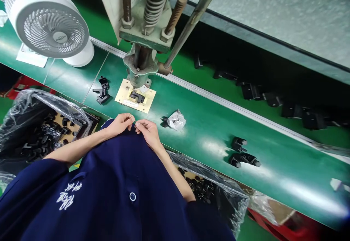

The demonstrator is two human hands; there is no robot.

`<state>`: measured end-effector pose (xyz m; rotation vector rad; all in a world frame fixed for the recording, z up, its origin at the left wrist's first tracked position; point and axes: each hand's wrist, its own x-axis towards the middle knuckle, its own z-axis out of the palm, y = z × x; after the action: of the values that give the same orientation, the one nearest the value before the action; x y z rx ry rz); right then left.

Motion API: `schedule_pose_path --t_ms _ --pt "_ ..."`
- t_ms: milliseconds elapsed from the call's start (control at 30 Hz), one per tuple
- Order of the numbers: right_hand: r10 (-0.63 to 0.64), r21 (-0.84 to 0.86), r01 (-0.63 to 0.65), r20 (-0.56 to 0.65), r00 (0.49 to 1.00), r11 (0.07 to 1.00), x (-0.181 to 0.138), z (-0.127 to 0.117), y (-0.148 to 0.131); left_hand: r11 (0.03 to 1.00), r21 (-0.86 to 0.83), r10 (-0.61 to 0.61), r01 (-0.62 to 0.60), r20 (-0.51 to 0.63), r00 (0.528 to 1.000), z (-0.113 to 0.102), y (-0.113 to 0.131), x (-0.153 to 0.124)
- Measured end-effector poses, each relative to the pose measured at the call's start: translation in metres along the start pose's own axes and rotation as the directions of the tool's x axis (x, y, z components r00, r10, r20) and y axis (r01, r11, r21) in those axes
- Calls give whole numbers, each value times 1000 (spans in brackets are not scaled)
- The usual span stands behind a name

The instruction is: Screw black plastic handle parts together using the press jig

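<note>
My left hand [121,123] and my right hand [147,131] meet at the near edge of the green bench [207,139], just above the hem of my dark blue shirt [120,182]. Both have their fingers pinched together, fingertips almost touching. What they pinch is too small to make out. Straight ahead stands a metal press [140,64] over a cream jig plate [135,96] with a black plastic part [136,96] seated in it. A loose black part [102,90] lies left of the plate.
A white fan [49,24] stands at the back left. A small crumpled plastic bag [176,120] lies right of my hands, and two black parts [242,152] farther right. Plastic-lined boxes of black parts sit at the lower left [35,128] and lower right [207,188]. More black parts line the dark conveyor [273,98].
</note>
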<state>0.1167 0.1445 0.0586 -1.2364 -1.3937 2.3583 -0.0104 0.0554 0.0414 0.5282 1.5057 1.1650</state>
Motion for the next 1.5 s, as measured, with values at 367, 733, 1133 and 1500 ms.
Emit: schedule_pose_path --t_ms 367,733,1133,1500 --pt "-89 -139 78 -72 993 987 27 17 9 998 -22 48 -50 -109 993 -8 0 5" --pt "-54 -171 36 -104 993 985 47 30 32 986 -160 9 -53 -265 964 -13 -27 16" --pt "-16 -409 -75 -214 977 910 71 33 49 959 -272 18 -84 -237 971 -23 -71 39" --pt "-298 -642 -76 -453 840 763 87 6 51 844 155 509 -513 68 858 -78 -70 154"
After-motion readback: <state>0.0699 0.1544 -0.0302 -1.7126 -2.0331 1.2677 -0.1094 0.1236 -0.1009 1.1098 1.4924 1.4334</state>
